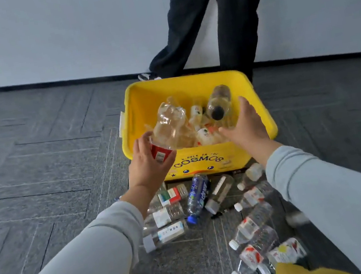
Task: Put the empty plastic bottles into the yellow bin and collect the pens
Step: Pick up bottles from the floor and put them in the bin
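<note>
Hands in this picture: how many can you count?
2. The left hand holds a crushed bottle at the near rim of the yellow bin; the right hand is open over it. Hands of the standing person are out of frame.

Bright, even, diffuse room light; shadows soft and faint. Motion blur on the right hand and its fingers. Wide-angle bowing along the floor edge beyond the fingers. Overall focus soft, slight glare on clear plastic.

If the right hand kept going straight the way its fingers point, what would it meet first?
Probably the dark-capped bottle in the yellow bin: the open right hand points at it over the near rim, though depth is unclear.
</note>
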Demonstrator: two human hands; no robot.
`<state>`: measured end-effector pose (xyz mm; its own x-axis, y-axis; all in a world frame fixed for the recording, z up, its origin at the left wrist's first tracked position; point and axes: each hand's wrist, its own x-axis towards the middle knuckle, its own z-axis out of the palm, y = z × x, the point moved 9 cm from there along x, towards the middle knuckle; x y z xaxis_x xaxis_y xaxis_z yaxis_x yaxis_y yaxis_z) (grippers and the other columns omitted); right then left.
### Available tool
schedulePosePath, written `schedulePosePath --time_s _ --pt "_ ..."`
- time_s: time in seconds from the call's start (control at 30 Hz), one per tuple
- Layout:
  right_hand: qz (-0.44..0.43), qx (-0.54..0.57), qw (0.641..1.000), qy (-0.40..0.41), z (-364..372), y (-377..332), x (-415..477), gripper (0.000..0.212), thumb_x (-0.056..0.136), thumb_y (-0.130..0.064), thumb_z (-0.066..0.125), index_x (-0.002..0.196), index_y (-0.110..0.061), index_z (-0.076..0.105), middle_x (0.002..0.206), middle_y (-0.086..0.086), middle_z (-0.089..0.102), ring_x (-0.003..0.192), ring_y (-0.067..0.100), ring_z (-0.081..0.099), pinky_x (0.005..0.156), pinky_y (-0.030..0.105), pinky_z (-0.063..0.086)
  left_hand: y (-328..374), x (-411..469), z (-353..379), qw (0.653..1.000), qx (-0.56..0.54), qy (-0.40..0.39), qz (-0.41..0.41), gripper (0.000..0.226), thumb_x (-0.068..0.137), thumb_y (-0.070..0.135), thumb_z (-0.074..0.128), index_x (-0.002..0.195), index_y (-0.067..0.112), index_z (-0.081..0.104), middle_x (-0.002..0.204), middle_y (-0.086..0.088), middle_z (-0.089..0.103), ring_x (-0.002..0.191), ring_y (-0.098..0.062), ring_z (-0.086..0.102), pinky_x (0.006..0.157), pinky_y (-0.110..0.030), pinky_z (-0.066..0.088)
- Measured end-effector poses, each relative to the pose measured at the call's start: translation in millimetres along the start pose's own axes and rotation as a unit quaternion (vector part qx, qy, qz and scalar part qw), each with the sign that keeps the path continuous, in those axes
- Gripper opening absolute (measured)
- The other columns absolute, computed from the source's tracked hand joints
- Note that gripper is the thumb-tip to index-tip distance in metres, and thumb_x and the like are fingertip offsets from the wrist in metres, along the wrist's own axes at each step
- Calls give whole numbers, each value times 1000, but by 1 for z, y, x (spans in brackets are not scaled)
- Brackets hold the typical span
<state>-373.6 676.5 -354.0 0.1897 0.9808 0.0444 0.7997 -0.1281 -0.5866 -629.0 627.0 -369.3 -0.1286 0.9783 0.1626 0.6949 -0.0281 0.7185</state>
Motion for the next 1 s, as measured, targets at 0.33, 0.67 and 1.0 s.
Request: schedulePosePath --time_s 0.33,0.67,1.0 --pt "-5 -57 994 -97 1 62 -69 62 90 -29 57 141 -17 25 138 8 41 120 27 44 90 40 43 57 21 28 977 175 -29 118 68 84 36 62 142 18 30 143 -9 36 131 -33 30 105 -51 32" --pt "60 -50 992 -104 -34 119 -100 57 89 -30 57 138 -23 29 138 5 41 122 25 44 92 40 43 81 0 92 959 249 -130 38 70 93 40 44 147 20 4 153 -8 9 140 -30 12 114 -45 20" --pt "119 -54 977 -170 15 204 -154 57 87 -29 59 136 -20 33 135 7 45 120 26 46 95 38 42 34 -104 201 949 191 -251 17 51 92 32 46 138 14 31 138 -7 36 128 -27 33 106 -39 31"
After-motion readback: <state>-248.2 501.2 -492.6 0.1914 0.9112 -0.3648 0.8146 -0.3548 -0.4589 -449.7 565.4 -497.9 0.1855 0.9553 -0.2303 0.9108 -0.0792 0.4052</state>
